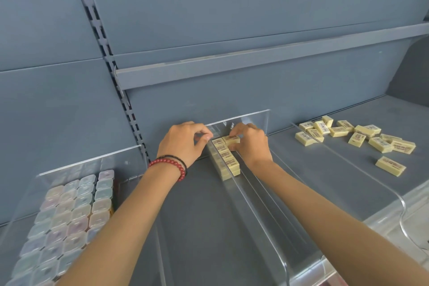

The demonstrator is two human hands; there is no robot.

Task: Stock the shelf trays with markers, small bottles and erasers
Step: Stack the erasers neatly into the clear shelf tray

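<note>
Right hand pinches an eraser at the rear of the eraser row, extending it; left hand pinches the tray divider, apparently steadying it

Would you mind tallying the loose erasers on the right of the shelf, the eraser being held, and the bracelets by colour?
Loose erasers on the shelf: about 14
Eraser pinched in the right hand fingers: 1
Red bead bracelet: 1
Black cord bracelet: 1
Total: about 17
</note>
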